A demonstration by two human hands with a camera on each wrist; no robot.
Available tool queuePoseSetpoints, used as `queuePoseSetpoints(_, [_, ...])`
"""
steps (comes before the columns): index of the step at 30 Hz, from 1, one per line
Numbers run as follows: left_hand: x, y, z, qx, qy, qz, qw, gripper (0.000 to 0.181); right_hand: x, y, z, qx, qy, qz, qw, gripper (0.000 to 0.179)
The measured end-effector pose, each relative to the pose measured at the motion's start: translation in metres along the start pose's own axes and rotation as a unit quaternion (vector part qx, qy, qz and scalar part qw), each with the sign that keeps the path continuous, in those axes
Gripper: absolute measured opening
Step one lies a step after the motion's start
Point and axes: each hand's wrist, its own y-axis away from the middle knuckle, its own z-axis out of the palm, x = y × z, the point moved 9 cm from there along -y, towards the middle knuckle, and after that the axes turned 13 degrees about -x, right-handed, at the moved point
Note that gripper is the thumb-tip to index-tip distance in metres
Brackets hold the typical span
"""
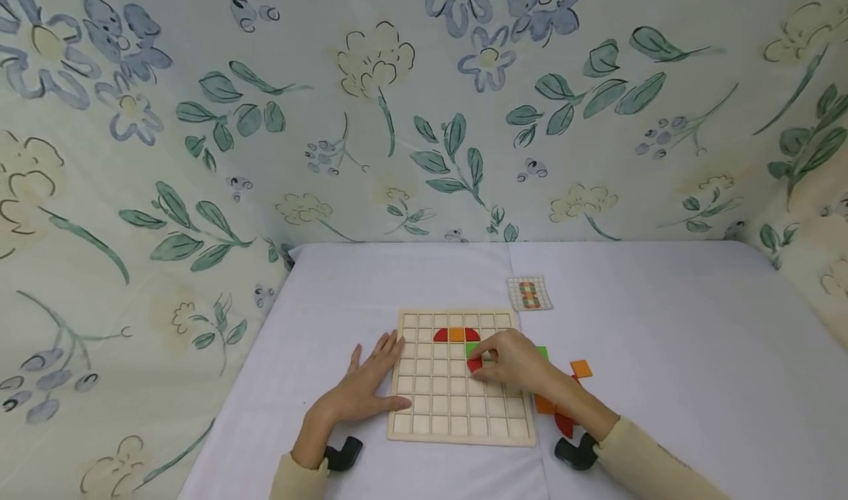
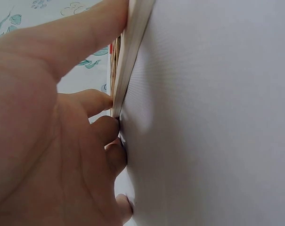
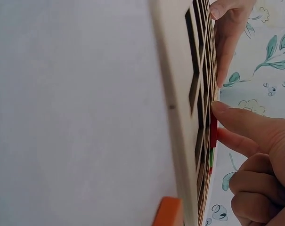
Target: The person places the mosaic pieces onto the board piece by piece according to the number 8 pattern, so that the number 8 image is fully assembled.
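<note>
A wooden grid board [image 1: 424, 430] lies flat on the white cloth. My left hand [image 1: 361, 388] rests at the board's left side, fingers spread and thumb touching the frame. In the left wrist view, thumb and fingertips of the left hand [image 2: 52, 127] meet the board's edge [image 2: 133, 52]. My right hand [image 1: 520, 360] pinches a red piece [image 1: 474, 365] between thumb and index finger, over a grid cell just below a green tile [image 1: 472, 349]. In the right wrist view, the red piece [image 3: 214, 132] stands at the grid, partly hidden. An orange tile [image 1: 456, 334] sits between two red rounded pieces in an upper row.
A small pattern card [image 1: 529, 294] lies beyond the board's upper right corner. Right of the board are loose orange, red and green pieces, partly under the right forearm; one orange square [image 1: 581, 368] lies apart. A floral cloth [image 1: 397, 117] hangs behind the table.
</note>
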Motion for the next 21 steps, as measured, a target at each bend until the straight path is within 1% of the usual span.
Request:
queuePoseSetpoints(4, [0.0002, 0.0007, 0.0, -0.002, 0.003, 0.006, 1.0, 0.106, -0.0019, -0.0002, 0.0017, 0.003, 0.013, -0.001, 0.9999, 0.021])
queuePoseSetpoints(8, [-0.0005, 0.0008, 0.0008, -0.002, -0.001, 0.004, 1.0, 0.106, -0.0034, -0.0002, 0.0022, 0.005, 0.021, -0.001, 0.9998, 0.02])
queuePoseSetpoints(12, [-0.0019, 0.0001, 0.0012, -0.005, -0.008, 0.0, 1.0, 0.106, -0.0043, -0.0003, 0.0042, 0.0, 0.019, -0.004, 0.9998, 0.02])
queuePoseSetpoints(21, [-0.0043, 0.0022, -0.0027, -0.007, -0.01, -0.001, 0.9999, 0.105, -0.005, -0.0044, 0.0054, -0.003, 0.014, 0.008, 0.9999, 0.019])
